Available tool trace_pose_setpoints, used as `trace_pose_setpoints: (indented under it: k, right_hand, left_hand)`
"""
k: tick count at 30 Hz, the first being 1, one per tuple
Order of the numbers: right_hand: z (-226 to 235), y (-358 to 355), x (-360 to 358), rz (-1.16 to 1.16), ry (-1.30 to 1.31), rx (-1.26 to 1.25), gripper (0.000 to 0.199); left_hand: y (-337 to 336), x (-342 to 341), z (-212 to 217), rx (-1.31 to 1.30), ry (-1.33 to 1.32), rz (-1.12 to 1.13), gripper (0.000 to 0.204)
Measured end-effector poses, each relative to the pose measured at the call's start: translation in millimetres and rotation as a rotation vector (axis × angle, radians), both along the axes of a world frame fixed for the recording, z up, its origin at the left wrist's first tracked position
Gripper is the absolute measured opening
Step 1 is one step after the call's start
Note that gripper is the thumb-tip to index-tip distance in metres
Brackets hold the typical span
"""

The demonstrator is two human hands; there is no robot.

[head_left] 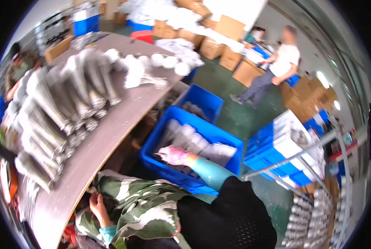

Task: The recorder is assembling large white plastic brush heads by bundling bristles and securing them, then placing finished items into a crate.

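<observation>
Here, clear-wrapped bundles [194,139] lying in blue crate [218,135] beside tabletop [110,128]. Right hand [174,154], pink-gloved, reaching down among them; fingers curled, hold unclear through blur. Left hand [97,205] bare, resting on camouflage cloth [144,205], holding nothing visible. Best gripped mid-bundle, lifted level. More wrapped stacks [56,112] on tabletop.

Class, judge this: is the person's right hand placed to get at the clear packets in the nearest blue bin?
Probably yes. The right hand is already down inside the blue bin, beside the packets, and nothing covers them.
</observation>
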State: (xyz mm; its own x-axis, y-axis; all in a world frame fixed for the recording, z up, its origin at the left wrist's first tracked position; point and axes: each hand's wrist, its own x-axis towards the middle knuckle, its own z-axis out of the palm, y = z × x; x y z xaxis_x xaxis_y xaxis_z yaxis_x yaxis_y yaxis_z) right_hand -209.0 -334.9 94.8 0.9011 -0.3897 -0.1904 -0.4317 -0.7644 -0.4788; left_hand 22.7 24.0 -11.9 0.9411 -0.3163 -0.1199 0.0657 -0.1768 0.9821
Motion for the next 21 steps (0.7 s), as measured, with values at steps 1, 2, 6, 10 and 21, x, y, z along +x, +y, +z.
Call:
trace_pose_setpoints:
  k: [1, 2, 6, 10, 21]
  right_hand:
    - [-2, 0, 2, 0.007, 0.014, 0.007, 0.021]
    - [1, 3, 4, 0.012, 0.031, 0.015, 0.021]
    - [10, 16, 16, 0.041, 0.032, 0.047, 0.021]
    - [7, 20, 26, 0.072, 0.043, 0.082, 0.021]
    - [-4, 18, 29, 0.117, 0.131, 0.09, 0.026]
  left_hand:
    - [-1, 1, -8, -0.025, -0.038, 0.006, 0.029]
    - [-1, -1, -9, -0.039, -0.001, 0.022, 0.028]
    - [0, -7, -8, -0.073, 0.028, 0.06, 0.027]
    - [3, -6, -15, -0.069, 0.045, 0.059, 0.027]
    - [4, -6, -17, -0.119, 0.088, 0.064, 0.025]
